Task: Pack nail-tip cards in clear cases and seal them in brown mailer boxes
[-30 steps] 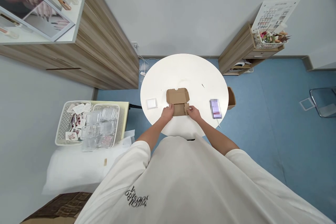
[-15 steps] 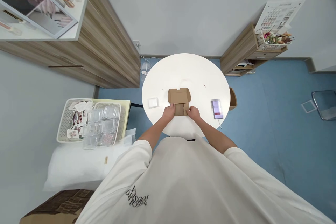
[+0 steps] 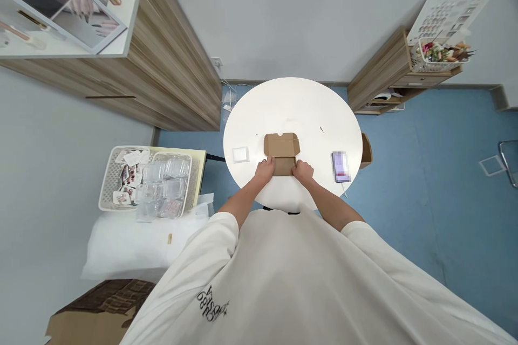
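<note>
A small brown cardboard box (image 3: 282,145) lies on the white oval table (image 3: 291,102), its lid folded back away from me. My left hand (image 3: 265,168) grips the box's left side, and my right hand (image 3: 303,171) is closed on its right side. The fingertips of both hands are partly hidden by the walls. Left of the box is a flat white square item (image 3: 240,154). To its right a phone (image 3: 341,167) with a blurred screen lies near the table's edge, a white cable running from it.
White baskets (image 3: 106,178) with cards and clear plastic cases (image 3: 164,183) stand on a side table at left. Wooden cabinets (image 3: 182,64) rise at the back left. A low shelf (image 3: 382,73) stands back right, and a cardboard box (image 3: 97,312) lies lower left.
The flap on the box's right side, held by my right hand before, now stands folded up. My right hand wraps further round that side. The whole view has shifted slightly.
</note>
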Demonstrator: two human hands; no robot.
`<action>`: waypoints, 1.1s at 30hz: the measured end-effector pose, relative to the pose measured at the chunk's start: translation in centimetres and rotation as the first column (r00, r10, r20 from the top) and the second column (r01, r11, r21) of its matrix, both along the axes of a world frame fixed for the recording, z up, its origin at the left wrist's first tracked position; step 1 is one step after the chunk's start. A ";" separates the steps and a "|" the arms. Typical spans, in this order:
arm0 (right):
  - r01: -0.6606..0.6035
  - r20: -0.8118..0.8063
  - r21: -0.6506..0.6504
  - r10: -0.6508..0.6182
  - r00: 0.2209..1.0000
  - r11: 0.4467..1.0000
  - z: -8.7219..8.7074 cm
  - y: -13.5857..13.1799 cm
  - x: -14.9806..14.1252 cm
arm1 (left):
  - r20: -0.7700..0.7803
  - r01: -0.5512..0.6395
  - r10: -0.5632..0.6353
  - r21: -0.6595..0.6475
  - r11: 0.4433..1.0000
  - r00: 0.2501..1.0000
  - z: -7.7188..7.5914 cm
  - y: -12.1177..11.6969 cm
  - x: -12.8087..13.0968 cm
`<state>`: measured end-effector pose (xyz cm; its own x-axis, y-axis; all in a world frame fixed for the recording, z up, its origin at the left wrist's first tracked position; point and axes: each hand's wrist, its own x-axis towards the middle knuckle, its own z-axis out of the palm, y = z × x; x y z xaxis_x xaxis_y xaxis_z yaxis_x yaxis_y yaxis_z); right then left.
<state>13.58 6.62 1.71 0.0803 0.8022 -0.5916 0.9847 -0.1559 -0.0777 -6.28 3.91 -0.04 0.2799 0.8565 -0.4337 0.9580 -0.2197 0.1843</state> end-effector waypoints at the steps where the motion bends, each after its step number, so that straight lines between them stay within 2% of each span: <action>1: -0.007 0.000 0.002 0.007 1.000 1.000 0.0 0.0 0.0 | -0.003 0.001 -0.001 0.007 1.000 1.000 0.0 0.0 0.0; 6: -0.044 -0.068 0.013 0.045 0.997 0.999 0.0 -0.9 0.5 | 0.005 0.000 0.000 0.023 1.000 1.000 0.0 -0.1 0.0; 9: -0.057 -0.153 0.082 0.069 0.986 0.995 0.0 -1.8 1.2 | 0.015 -0.003 0.003 0.027 1.000 1.000 0.1 -0.1 0.0; 13: -0.188 -0.230 0.177 0.226 0.947 0.966 0.3 -2.1 1.4 | 0.012 0.013 -0.014 0.041 0.999 1.000 0.3 -0.1 0.0; 17: -0.296 -0.160 0.114 0.311 0.937 0.948 0.5 -1.2 0.8 | 0.002 0.015 -0.015 0.042 0.999 1.000 0.7 -0.2 0.0; 21: -0.323 -0.067 0.029 0.324 0.944 0.946 0.5 -0.3 0.0 | 0.008 -0.002 0.002 0.037 0.999 1.000 1.0 -0.2 0.2; 26: -0.326 -0.025 -0.023 0.326 0.945 0.945 0.7 0.1 -0.5 | 0.099 -0.061 0.060 0.012 0.998 0.993 1.2 -0.8 -0.1; 29: -0.331 -0.013 -0.026 0.331 0.943 0.943 1.0 0.1 -0.6 | 0.200 -0.089 0.079 0.041 0.995 0.977 1.5 -1.5 -1.1; 31: -0.329 -0.009 -0.030 0.329 0.944 0.944 1.2 0.0 -0.6 | 0.279 -0.169 0.143 0.070 0.983 0.949 1.9 -1.8 -2.4; 33: -0.326 -0.006 -0.039 0.326 0.946 0.945 1.4 0.0 -0.7 | 0.343 -0.318 0.270 0.093 0.943 0.900 2.1 -1.7 -4.3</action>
